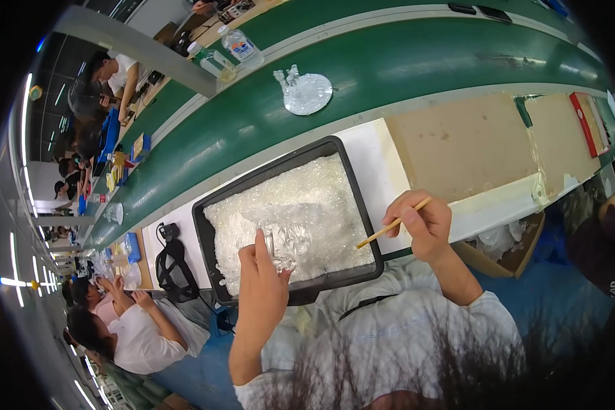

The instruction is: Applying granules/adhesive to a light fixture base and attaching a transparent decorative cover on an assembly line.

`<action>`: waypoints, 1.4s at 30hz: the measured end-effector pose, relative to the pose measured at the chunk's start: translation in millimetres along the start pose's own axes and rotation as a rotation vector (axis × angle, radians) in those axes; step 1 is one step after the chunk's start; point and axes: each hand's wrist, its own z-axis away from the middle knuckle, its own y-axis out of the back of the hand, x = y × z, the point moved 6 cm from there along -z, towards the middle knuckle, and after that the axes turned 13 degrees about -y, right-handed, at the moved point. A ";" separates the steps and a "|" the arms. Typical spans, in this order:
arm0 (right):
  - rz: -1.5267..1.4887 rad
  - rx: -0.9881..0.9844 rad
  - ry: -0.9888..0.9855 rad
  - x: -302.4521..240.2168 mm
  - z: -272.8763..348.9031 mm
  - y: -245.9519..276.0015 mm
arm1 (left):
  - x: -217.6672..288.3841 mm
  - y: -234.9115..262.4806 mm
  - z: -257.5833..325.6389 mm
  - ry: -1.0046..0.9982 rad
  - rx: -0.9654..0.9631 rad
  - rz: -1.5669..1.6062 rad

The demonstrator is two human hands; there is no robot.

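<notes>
A black tray full of clear glittering granules lies in front of me, tilted in the picture. My left hand is over its near left part, fingers closed on a clear, glass-like piece. The exact shape of that piece is hard to make out against the granules. To the right of the tray, my right hand pinches a thin wooden stick. The stick's tip points down to the left, over the tray's right side.
A clear figure on a round silvery disc sits on the green conveyor belt. Two bottles stand behind. Left of the tray is a black strapped item; at the right, a cardboard box with plastic bags. Other people work at the left.
</notes>
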 end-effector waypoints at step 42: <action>0.086 0.072 0.110 -14.1 10.1 -2.0 | -76.0 -69.5 24.8 0.501 0.556 1.758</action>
